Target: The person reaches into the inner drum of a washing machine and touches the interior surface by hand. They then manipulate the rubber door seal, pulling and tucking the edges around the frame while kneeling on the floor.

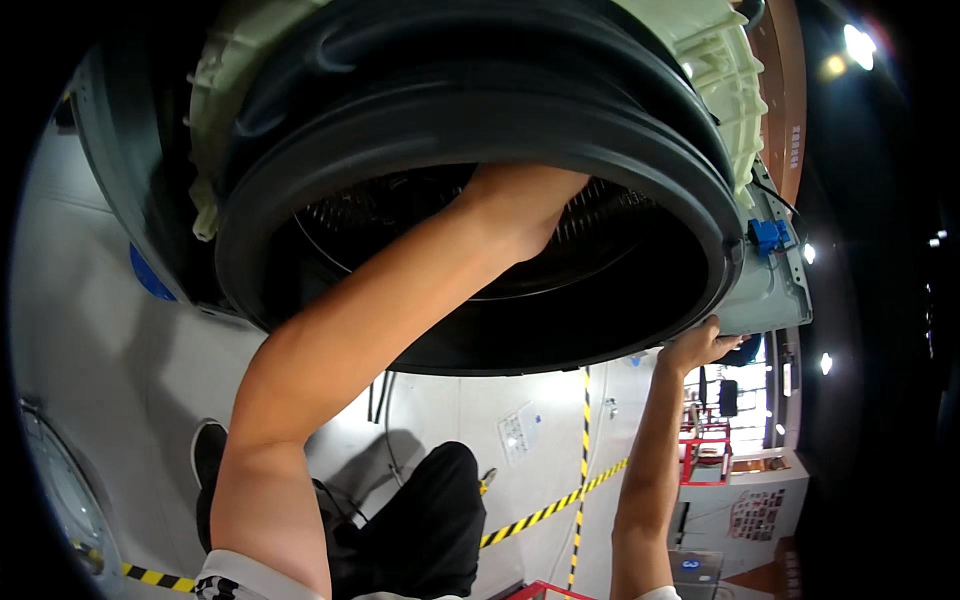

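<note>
One washing machine tub (pixel 480 150) hangs overhead, ringed by one black rubber seal (pixel 640 150). The left hand (pixel 520 205) reaches up into the drum, fingers hidden, so I cannot tell their grip. The right hand (pixel 700 345) curls its fingers against the tub's lower rim. If that hold slips, the tub might swing and pinch the arm inside.

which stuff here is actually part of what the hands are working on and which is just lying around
In use:
- left hand, reaching inside the drum
- black rubber door seal around the opening
- right hand, on the grey frame edge

Lying about:
- yellow-black floor tape
- red rack
- blue connector
</note>
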`<state>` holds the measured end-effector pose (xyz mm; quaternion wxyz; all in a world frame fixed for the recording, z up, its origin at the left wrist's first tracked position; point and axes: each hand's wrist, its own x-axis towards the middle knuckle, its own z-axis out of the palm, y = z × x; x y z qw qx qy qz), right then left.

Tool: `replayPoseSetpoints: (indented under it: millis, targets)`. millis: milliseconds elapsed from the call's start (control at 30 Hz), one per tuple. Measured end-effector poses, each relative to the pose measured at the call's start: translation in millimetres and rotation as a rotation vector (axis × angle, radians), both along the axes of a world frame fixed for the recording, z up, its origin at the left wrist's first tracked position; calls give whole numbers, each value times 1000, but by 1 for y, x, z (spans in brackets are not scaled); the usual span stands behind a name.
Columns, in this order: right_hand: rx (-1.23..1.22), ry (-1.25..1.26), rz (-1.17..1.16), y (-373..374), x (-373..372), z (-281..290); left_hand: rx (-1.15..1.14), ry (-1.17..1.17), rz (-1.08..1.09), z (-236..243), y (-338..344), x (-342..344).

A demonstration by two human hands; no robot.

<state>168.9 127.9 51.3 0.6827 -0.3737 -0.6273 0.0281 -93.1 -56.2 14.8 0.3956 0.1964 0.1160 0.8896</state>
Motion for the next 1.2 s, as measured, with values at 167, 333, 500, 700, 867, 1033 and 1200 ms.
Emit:
replayPoseSetpoints:
  millis: [167,333,500,700,867,1033,1200]
  targets:
    - [-7,19,68,0,-1,-2,43,-90,-22,-6,7,-3]
    - [31,43,102,7,2,-4,219,-50,-58,-20,21,-10]
    - [68,-12,87,8,4,-3,-23,-257,-73,-2,2,-6]
    - [65,-8,27,-1,-1,0,-141,-304,79,8,-16,-6]
    - [49,16,35,0,1,1,131,-276,14,-10,-10,-21]
    - [23,43,85,12,8,-9,108,-155,100,-18,-4,-26]
    - [158,-24,31,15,12,-9,-12,-258,207,-7,-19,-25]
